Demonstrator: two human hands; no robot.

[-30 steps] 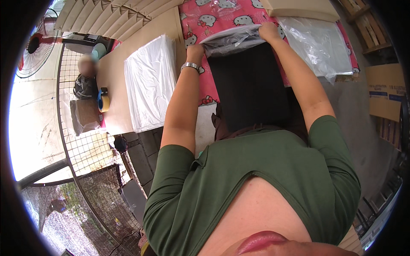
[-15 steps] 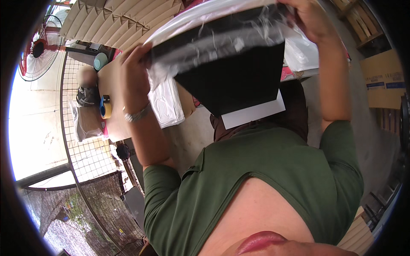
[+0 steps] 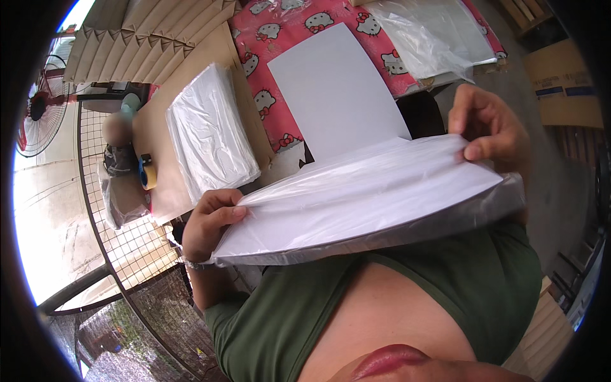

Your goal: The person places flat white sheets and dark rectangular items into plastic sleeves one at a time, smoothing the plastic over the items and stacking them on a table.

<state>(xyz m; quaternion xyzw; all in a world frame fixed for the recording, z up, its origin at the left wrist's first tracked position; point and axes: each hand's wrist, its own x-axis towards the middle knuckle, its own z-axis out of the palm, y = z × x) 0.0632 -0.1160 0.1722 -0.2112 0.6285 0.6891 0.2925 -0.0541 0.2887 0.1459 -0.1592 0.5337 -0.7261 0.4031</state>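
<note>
A clear plastic bag point(image 3: 356, 219) with white board inside stretches across in front of my chest. My left hand point(image 3: 212, 224) pinches the bag's left edge between thumb and fingers. At the far right corner, my right hand point(image 3: 490, 127) is closed on the plastic with thumb and forefinger. Beyond the bag's far edge a white board point(image 3: 340, 92) extends over the table; whether it is one piece with the board inside, I cannot tell. The bag's near edge hangs loose past the board.
A pink patterned cloth point(image 3: 254, 38) covers the table. On brown cardboard at left lies a stack of plastic bags point(image 3: 213, 134), with a tape dispenser point(image 3: 147, 172) farther left. More clear plastic point(image 3: 439, 41) lies at far right. Folded cardboard point(image 3: 146, 38) and a fan point(image 3: 48, 105) stand far left.
Both hands have come down and nearer my chest with the bag. The board's black side faced me before; white shows now. The table behind has come into sight.
</note>
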